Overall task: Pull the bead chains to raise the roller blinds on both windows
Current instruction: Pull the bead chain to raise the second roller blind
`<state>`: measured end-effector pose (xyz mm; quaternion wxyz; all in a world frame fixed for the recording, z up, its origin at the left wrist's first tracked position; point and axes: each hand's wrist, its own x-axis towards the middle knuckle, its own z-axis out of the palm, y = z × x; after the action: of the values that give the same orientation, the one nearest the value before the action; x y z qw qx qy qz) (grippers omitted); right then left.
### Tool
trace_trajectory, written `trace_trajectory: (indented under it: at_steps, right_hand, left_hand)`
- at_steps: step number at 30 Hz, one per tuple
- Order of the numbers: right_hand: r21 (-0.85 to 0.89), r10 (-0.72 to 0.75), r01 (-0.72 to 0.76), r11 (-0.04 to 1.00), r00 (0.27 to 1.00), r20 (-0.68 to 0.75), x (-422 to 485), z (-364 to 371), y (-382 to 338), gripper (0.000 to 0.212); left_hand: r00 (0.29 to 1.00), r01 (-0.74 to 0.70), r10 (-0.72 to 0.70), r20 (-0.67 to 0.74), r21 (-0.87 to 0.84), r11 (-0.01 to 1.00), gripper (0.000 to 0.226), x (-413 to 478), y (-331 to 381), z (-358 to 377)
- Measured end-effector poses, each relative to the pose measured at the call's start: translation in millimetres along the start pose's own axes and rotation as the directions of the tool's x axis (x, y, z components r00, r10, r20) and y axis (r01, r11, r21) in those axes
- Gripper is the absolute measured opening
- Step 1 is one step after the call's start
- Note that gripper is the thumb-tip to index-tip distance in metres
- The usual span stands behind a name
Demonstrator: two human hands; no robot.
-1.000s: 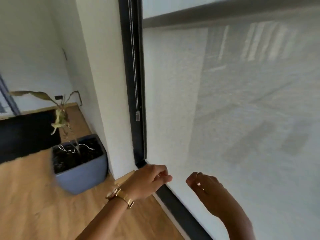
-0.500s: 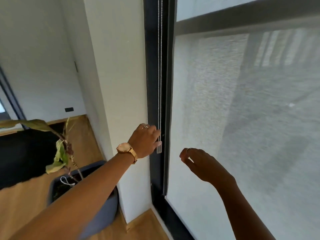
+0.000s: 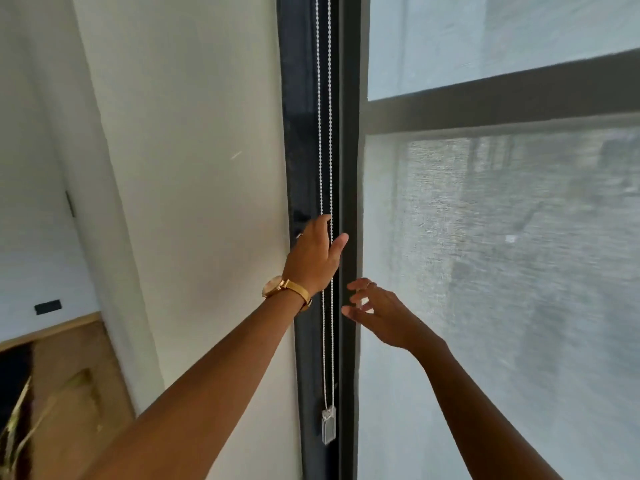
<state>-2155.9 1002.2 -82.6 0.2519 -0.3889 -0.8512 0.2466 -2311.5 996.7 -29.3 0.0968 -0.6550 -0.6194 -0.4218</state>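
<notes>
Two bare forearms reach up from the bottom edge toward the window. The right hand (image 3: 377,313) hovers lower, just right of the dark frame post (image 3: 348,133), its palm turned toward the glass and its fingers (image 3: 360,284) spread apart and curled, touching nothing; a ring shows on one of them. The left hand (image 3: 313,259) is higher, wrist bent back, wearing one gold watch (image 3: 277,287). Its fingers are loosely apart and stretched upward against the bead chain (image 3: 325,133): one strand runs between the thumb and the other fingers, the second passes behind the hand, and no closed grip shows.

The bead chain hangs as two parallel white strands in the dark channel between the white wall (image 3: 194,168) and the frame post, running from the top edge down past both hands to one small clear weight (image 3: 328,429) at the bottom of the loop.

Behind it, one roller blind (image 3: 502,271) of pale translucent fabric covers the pane to the right, with a dark horizontal bar (image 3: 502,98) of the window showing through. Far lower left lie a wooden floor (image 3: 69,375) and blurred leaves (image 3: 17,427); no container is visible
</notes>
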Motion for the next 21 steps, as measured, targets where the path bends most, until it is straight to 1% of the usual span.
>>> trace_trajectory:
  at_steps: [2,4,7,9,11,14,15,18,21]
  right_hand:
    - [0.011,0.005,-0.005,1.0,0.997,-0.079,32.8,-1.1,-8.6,0.048]
    - [0.049,-0.019,0.027,0.998,0.985,-0.169,63.5,-0.8,-16.9,0.045]
    - [0.081,-0.072,0.107,0.991,0.933,-0.353,96.1,-6.2,-28.3,0.025]
    - [0.056,-0.103,0.144,0.988,0.884,-0.456,107.9,-10.1,-33.7,0.018]
    - [0.042,-0.109,0.148,0.988,0.869,-0.483,113.8,-9.8,-35.5,0.019]
    - [0.02,-0.113,0.139,0.99,0.878,-0.464,116.5,-0.9,-34.5,0.018]
    - [0.027,-0.111,0.139,0.99,0.878,-0.465,116.5,2.6,-33.3,0.019]
    - [0.101,-0.08,0.15,0.983,0.86,-0.505,110.9,11.4,-32.7,0.021]
    - [0.103,-0.045,0.118,0.988,0.842,-0.538,101.6,15.4,-40.4,0.022]
  left_hand:
    - [0.999,0.029,-0.031,-0.026,-0.072,0.997,0.058,20.6,-2.8,4.4]
    - [0.997,0.037,-0.045,-0.065,-0.119,0.992,0.06,37.5,-4.2,6.8]
    - [0.992,0.0,-0.025,-0.125,-0.198,0.98,0.06,57.5,-0.5,5.3]
    - [0.986,-0.037,-0.008,-0.169,-0.258,0.966,0.058,69.7,3.0,1.3]
    - [0.982,-0.062,0.0,-0.188,-0.325,0.944,0.054,79.9,6.3,-4.6]
    - [0.987,-0.073,0.013,-0.161,-0.373,0.925,0.043,93.1,9.9,-13.8]
    - [0.989,-0.074,0.011,-0.15,-0.422,0.904,0.038,98.5,12.1,-18.3]
    - [0.993,-0.053,-0.025,-0.115,-0.621,0.782,0.022,116.7,22.4,-35.1]
    - [0.978,-0.122,-0.034,-0.205,-0.699,0.705,0.015,129.5,39.3,-55.1]
